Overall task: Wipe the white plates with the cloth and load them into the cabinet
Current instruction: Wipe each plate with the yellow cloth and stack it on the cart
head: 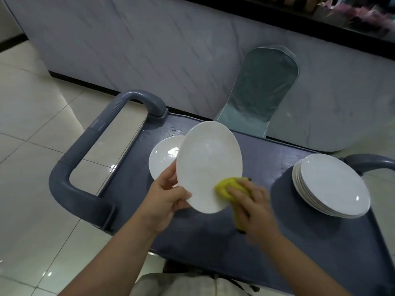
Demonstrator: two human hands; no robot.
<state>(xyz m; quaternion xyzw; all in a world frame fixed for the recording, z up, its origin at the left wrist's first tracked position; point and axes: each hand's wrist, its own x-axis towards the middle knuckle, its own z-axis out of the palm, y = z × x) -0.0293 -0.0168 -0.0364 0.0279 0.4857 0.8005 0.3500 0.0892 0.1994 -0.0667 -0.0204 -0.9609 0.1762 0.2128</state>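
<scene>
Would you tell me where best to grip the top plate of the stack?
Probably by the rim of the top plate, coming from its left: it lies flat on the stack, so only the raised edge lets fingers pinch.

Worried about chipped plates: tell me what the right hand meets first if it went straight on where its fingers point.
The right hand points up-left; past the yellow cloth it grips, it would probably meet the tilted plate that the left hand holds.
</scene>
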